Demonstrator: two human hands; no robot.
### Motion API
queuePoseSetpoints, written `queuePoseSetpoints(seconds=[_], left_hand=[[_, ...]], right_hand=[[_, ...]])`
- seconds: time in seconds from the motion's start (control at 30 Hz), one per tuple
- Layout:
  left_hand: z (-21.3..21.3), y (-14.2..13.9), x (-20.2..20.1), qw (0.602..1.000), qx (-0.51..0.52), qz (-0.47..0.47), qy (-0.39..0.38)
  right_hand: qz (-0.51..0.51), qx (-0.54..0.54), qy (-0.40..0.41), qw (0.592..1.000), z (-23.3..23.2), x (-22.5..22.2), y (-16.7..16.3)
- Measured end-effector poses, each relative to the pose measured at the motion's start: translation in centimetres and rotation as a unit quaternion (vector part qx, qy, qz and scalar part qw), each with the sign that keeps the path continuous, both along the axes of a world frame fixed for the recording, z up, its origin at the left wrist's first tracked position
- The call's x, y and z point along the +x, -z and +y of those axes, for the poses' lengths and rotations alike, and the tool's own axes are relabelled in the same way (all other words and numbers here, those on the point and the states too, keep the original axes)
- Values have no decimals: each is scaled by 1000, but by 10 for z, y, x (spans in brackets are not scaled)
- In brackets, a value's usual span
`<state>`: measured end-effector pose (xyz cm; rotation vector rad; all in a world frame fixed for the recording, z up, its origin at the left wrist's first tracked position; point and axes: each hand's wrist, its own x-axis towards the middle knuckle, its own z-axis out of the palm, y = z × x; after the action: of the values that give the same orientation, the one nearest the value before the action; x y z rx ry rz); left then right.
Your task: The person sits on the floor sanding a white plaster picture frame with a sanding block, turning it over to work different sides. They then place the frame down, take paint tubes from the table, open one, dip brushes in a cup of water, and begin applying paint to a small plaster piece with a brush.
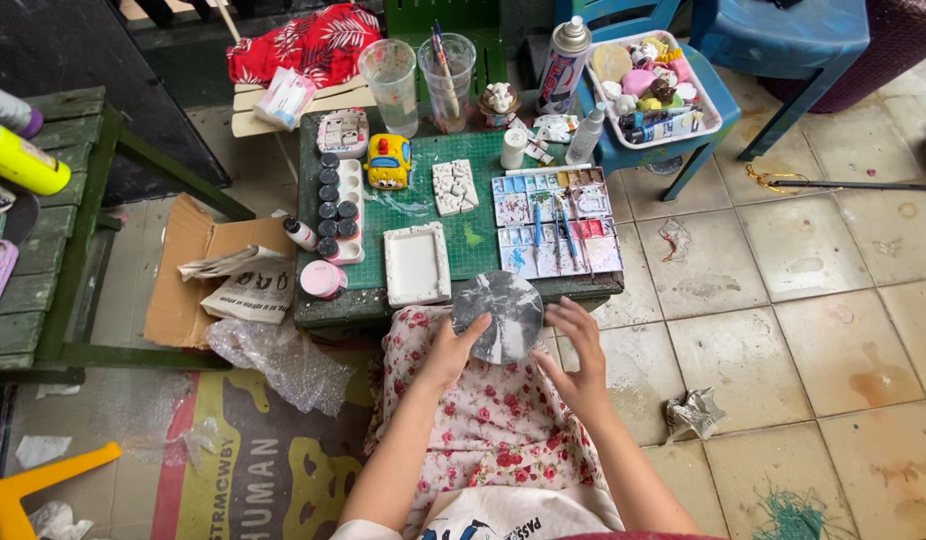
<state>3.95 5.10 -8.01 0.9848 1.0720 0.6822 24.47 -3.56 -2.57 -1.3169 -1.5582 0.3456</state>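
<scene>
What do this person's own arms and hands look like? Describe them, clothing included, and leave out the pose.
Both forearms are bare, with no sleeves reaching them. The left hand and the right hand wear no gloves; no rings, watch or bracelets can be seen. The only clothing in view lies below the arms: a cream floral garment with red roses over the lap, and a white printed top at the bottom edge.
</scene>
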Motion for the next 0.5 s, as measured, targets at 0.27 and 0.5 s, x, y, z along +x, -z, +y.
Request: queuePoseSetpoints(seconds=[0.27, 0.5], left_hand=[[29, -14, 31, 942, 221, 149, 202], [40, -10, 53, 964, 237, 38, 112]], right_hand=[[378, -256, 10, 890, 11, 42, 60], [359, -183, 87, 911, 31, 68, 56]])
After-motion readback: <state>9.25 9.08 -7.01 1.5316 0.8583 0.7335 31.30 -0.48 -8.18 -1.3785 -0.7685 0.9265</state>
